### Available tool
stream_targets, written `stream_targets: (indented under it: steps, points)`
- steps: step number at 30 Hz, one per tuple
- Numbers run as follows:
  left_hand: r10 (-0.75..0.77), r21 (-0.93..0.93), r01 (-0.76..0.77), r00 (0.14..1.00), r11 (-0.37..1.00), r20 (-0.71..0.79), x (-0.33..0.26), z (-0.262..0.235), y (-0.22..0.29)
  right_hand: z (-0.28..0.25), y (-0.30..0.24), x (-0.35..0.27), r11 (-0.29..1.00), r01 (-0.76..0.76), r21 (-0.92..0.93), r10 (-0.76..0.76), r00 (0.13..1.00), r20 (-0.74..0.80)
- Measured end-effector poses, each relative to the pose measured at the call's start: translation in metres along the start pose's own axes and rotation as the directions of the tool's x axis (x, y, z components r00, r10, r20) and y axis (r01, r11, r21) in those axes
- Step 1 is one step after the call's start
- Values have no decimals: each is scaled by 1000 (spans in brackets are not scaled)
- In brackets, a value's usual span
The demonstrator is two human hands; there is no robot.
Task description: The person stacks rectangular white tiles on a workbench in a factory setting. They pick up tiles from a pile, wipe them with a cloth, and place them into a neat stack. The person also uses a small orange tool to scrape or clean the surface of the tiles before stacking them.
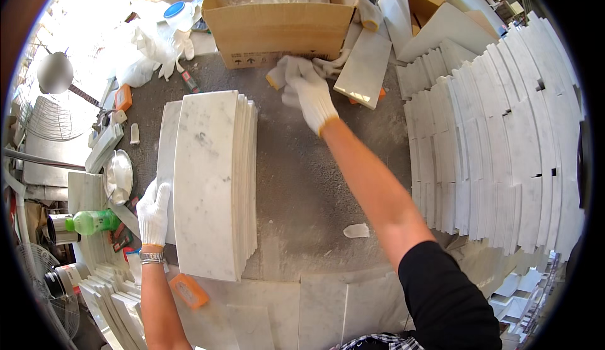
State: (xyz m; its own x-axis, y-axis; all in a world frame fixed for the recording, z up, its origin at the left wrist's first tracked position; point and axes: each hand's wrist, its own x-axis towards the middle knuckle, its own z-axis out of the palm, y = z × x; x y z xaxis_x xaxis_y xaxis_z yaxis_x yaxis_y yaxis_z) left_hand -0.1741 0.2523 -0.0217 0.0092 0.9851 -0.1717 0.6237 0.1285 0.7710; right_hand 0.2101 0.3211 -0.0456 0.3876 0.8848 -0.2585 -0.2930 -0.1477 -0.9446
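My left hand (154, 214), in a white knit glove, lies against the left edge of a pale marble slab (166, 123) beside a stack of marble slabs (207, 180). Its fingers look stretched out along the edge, partly hidden. My right hand (310, 98), gloved in white with a yellow cuff, reaches to the far side of the dark table. It appears closed on a crumpled white work glove (275, 77) with a yellow edge; blur softens its fingers. Another pale cloth or glove (332, 67) lies right of that hand, near a tilted marble slab (367, 66).
A cardboard box (280, 31) holding clear plastic stands at the back. Long rows of marble tiles (498, 135) fill the right side. At left are a metal bowl (118, 176), a green bottle (93, 222) and a fan (47, 280). An orange block (189, 291) lies near the front edge.
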Motion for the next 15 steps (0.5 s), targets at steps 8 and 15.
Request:
stream_targets:
  steps: [8,15]
  points:
    - [-44,59,46,998,997,-35,0,1,-1,-7,-6,-15,960,-179,-216,181,983,-12]
    - [157,478,-74,978,875,-138,-26,0,52,-96,30,-239,266,558,-786,-508,774,378]
